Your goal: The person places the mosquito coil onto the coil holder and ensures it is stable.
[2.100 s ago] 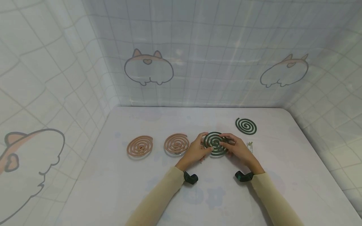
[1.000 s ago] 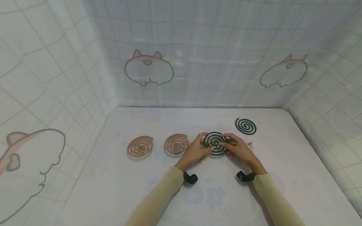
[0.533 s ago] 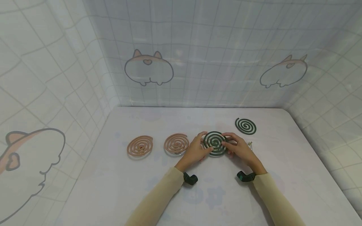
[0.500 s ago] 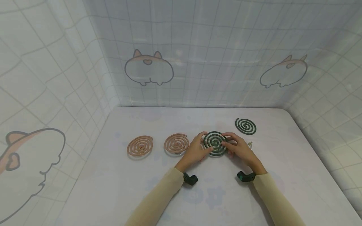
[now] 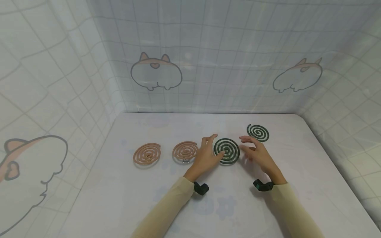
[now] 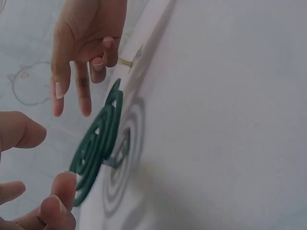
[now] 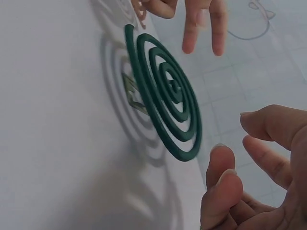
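Observation:
A green mosquito coil [image 5: 227, 151] sits raised above the table between my hands. In the right wrist view a small metal stand [image 7: 129, 91] is under it, and the coil [image 7: 146, 88] casts a spiral shadow. My left hand [image 5: 206, 157] is at the coil's left side, fingers spread, thumb over the rim in the head view; I cannot tell whether it touches. On the other side my right hand [image 5: 259, 155] is apart from the coil, its fingers loosely bent and holding nothing. Behind the right hand lies a second green coil [image 5: 258, 133].
Two brown mosquito coils [image 5: 147, 153] are to the left, raised off the white table [image 5: 119, 198]; a metal stand [image 5: 186, 161] shows below the nearer one. Another stand [image 6: 127, 62] is partly visible beyond the right hand in the left wrist view. Patterned curtains [image 5: 208, 66] surround the table.
Both hands have let go of the green coil. My right hand has drawn back to the right, and my left fingers have spread slightly away. The coil stays in place.

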`<state>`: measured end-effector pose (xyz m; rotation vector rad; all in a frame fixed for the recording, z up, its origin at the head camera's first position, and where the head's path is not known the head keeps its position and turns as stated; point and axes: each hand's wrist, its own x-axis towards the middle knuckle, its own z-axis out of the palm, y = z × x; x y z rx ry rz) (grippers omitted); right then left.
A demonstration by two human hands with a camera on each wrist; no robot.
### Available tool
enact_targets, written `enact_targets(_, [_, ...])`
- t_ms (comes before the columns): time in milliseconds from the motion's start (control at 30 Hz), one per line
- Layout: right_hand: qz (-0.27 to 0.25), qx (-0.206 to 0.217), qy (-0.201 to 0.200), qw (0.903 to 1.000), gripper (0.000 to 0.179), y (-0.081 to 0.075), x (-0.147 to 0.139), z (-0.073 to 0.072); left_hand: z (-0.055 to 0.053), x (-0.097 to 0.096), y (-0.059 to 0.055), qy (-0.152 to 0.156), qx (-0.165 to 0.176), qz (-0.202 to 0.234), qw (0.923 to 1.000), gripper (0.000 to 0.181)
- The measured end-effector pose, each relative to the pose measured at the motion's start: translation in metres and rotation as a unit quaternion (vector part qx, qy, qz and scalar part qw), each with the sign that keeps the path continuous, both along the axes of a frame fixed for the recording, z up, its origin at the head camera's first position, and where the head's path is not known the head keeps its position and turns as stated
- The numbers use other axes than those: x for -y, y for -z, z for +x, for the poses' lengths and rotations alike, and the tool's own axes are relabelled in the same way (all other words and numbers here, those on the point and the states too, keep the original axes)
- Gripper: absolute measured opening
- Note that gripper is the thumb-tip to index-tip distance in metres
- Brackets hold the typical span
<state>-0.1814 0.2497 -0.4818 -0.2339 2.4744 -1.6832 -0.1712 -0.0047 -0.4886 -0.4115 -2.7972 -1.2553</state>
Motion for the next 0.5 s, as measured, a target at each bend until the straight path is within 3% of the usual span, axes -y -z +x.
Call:
enact_targets(200, [0.002,-0.014,0.015,0.9998,0.050,-0.002,-0.009,0.001,0.005,-0.008,-0.011,0.022,-0.019,-0.002,0.9996,0.071])
enact_targets(500, [-0.003,-0.037,0.037,0.9986,0.046,-0.017,-0.025,0.004,0.007,-0.031,-0.019,0.096,-0.047,0.016,0.9941,0.059])
